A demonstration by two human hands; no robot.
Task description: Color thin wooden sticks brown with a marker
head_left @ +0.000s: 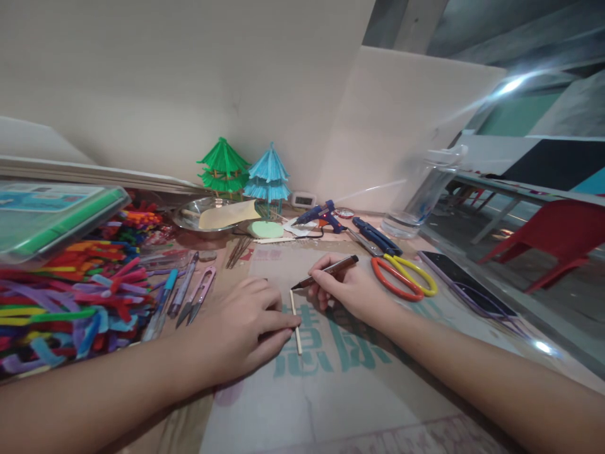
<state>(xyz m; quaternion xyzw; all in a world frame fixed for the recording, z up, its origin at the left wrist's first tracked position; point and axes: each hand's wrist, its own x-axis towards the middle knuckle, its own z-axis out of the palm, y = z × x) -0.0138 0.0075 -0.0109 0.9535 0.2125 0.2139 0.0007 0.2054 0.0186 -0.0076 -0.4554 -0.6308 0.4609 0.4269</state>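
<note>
White sheet, green lettering. Left hand and right hand over it, both grips closed. Scissors, red and yellow loops, near right wrist. Dark marker in right grip. Pale stick on sheet, held by left grip, far end at marker nib; contact hard to tell.

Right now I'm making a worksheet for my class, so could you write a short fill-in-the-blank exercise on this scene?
1. The right hand holds the marker, its tip at the far ____ of the thin stick.
2. The left hand touches that same thin ____.
3. The tiered model beside the green one is light ____.
4. The scissors have one orange loop and one ____ loop.

Missing words: end; stick; blue; yellow.
</note>
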